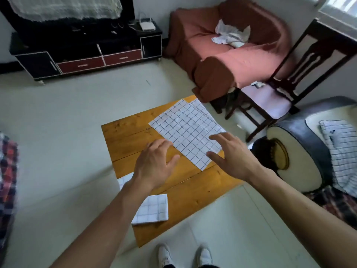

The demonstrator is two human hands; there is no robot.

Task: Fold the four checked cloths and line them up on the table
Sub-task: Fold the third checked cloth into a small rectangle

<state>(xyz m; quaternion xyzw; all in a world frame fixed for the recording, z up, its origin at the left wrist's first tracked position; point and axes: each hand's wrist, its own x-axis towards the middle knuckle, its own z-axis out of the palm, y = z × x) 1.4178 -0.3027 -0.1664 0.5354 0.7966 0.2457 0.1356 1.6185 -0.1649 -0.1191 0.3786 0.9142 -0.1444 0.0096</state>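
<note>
Wooden tabletop [135, 132] carries your spread checked cloth [185, 130] at one o'clock, overhanging; both hands [154, 163] hover apart, empty, so a careless tug could slide it off.

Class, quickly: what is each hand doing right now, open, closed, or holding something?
Left hand: open, holding nothing, fingers by the near edge of the half-folded checked cloth.
Right hand: open, fingers spread over that cloth's near right corner, holding nothing.
</note>
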